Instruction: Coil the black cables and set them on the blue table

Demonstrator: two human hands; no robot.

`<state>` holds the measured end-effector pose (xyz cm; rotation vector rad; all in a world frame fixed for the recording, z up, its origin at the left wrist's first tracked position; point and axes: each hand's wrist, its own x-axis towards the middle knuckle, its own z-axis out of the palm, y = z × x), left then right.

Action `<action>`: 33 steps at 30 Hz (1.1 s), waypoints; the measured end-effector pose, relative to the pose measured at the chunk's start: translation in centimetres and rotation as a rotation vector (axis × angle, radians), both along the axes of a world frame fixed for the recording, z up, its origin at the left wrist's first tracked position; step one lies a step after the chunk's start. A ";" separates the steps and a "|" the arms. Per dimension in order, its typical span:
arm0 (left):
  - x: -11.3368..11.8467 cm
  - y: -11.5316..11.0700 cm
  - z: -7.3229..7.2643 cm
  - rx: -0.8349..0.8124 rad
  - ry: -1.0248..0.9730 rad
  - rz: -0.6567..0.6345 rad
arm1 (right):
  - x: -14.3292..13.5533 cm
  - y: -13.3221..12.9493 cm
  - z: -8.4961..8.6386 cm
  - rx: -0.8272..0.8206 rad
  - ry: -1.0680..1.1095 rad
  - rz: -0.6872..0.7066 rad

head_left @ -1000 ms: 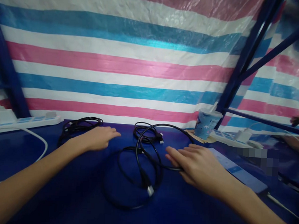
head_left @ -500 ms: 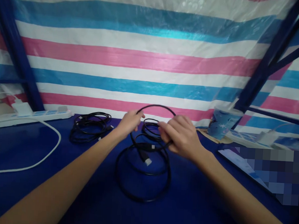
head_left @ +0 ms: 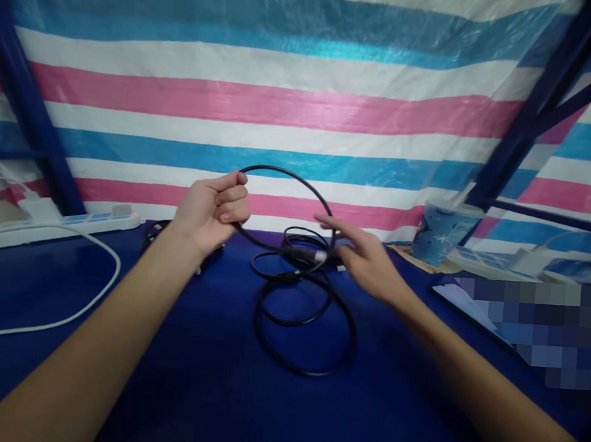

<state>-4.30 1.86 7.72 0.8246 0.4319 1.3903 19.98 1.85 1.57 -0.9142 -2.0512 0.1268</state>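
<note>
My left hand (head_left: 216, 206) is closed on a black cable (head_left: 288, 174), pinching it between thumb and fingers above the table. From there the cable arcs over to my right hand (head_left: 368, 259). The right index finger stretches across the cable, and the other fingers curl loosely beside it. A dark plug with a light metal end (head_left: 319, 256) hangs blurred just left of the right fingers. Below lie round loops of black cable (head_left: 311, 373) on the blue table. Behind my left wrist, more black cable (head_left: 154, 232) is mostly hidden.
On the left stands a white power strip (head_left: 100, 221) with a charger (head_left: 38, 208) and a white cable (head_left: 115, 270). To the right are a blue patterned cup (head_left: 442, 233) with a straw and a tablet-like screen (head_left: 475, 312), partly blurred out. Striped sheeting (head_left: 282, 107) hangs behind.
My left hand has moved left and up, drawing the cable into a wider arc. The right hand has loosened its fist, its index finger now stretched out. The lower loops have shifted slightly right.
</note>
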 end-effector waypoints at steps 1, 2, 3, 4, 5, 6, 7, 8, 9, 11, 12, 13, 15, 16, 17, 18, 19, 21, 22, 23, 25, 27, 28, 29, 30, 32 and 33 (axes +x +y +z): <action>0.5 0.2 -0.5 -0.016 -0.097 0.064 | -0.9 -0.6 -0.2 -0.125 0.076 0.073; 1.1 0.4 -0.9 -0.034 -0.183 0.137 | -1.9 -1.2 -0.4 -0.240 0.153 0.150; 1.6 0.6 -1.3 -0.052 -0.252 0.206 | -2.9 -1.7 -0.6 -0.336 0.230 0.225; 2.2 0.7 -1.7 -0.068 -0.299 0.264 | -3.8 -2.2 -0.7 -0.413 0.327 0.315; 2.7 0.7 -2.1 -0.086 -0.325 0.303 | -4.5 -2.7 -0.8 -0.467 0.431 0.393; 3.4 0.7 -2.5 -0.106 -0.335 0.322 | -5.1 -3.0 -0.9 -0.500 0.536 0.456; 4.1 0.5 -2.9 -0.127 -0.328 0.313 | -5.5 -3.1 -0.8 -0.517 0.636 0.498; 4.9 0.4 -3.3 -0.137 -0.310 0.290 | -5.8 -3.2 -0.5 -0.518 0.729 0.513; 5.7 0.2 -3.7 -0.124 -0.285 0.258 | -5.9 -3.0 -0.2 -0.512 0.814 0.508; 7.2 -0.2 -4.8 -0.028 -0.199 0.205 | -5.7 -2.4 0.7 -0.489 0.978 0.454; 7.6 -0.3 -5.3 0.030 -0.124 0.177 | -5.4 -1.9 1.3 -0.476 1.048 0.405; 7.9 -0.3 -5.7 0.081 -0.026 0.152 | -4.9 -1.4 1.8 -0.462 1.089 0.344; 7.7 -0.1 -6.2 0.122 0.206 0.089 | -3.6 -0.4 2.6 -0.458 0.983 0.209; 7.2 0.0 -6.2 0.118 0.315 0.056 | -2.8 0.0 2.8 -0.475 0.848 0.160; 6.7 0.1 -6.2 0.111 0.411 0.031 | -2.1 0.3 2.9 -0.520 0.655 0.131; 6.2 0.2 -6.0 0.105 0.501 0.028 | -1.4 0.4 2.8 -0.586 0.495 0.133; 5.7 0.3 -5.8 0.109 0.594 0.034 | -0.9 0.5 2.7 -0.665 0.331 0.144; 5.1 0.3 -5.4 0.228 0.825 0.038 | -0.3 0.3 2.3 -0.771 0.109 0.165; 5.1 0.2 -5.2 0.353 0.956 0.035 | -0.2 0.3 2.1 -0.795 0.037 0.168; 5.3 0.2 -5.0 0.502 1.079 0.032 | -0.2 0.2 2.0 -0.802 -0.002 0.167; 5.9 0.4 -4.9 0.787 1.244 0.034 | -0.3 0.3 2.0 -0.806 -0.033 0.170; 6.4 0.8 -4.9 0.947 1.279 0.048 | -0.4 0.4 2.1 -0.816 -0.023 0.190; 6.5 1.0 -4.9 0.975 1.268 0.058 | -0.4 0.5 2.0 -0.818 0.001 0.207; 6.5 1.3 -5.0 0.981 1.256 0.078 | -0.4 0.6 1.8 -0.815 0.041 0.224; 6.3 1.6 -5.1 0.960 1.246 0.131 | -0.6 0.6 1.5 -0.805 0.099 0.238; 5.9 2.2 -5.5 0.830 1.227 0.351 | -1.3 0.4 0.5 -0.759 0.256 0.242; 5.7 2.5 -5.8 0.721 1.217 0.479 | -1.7 0.4 0.0 -0.728 0.342 0.232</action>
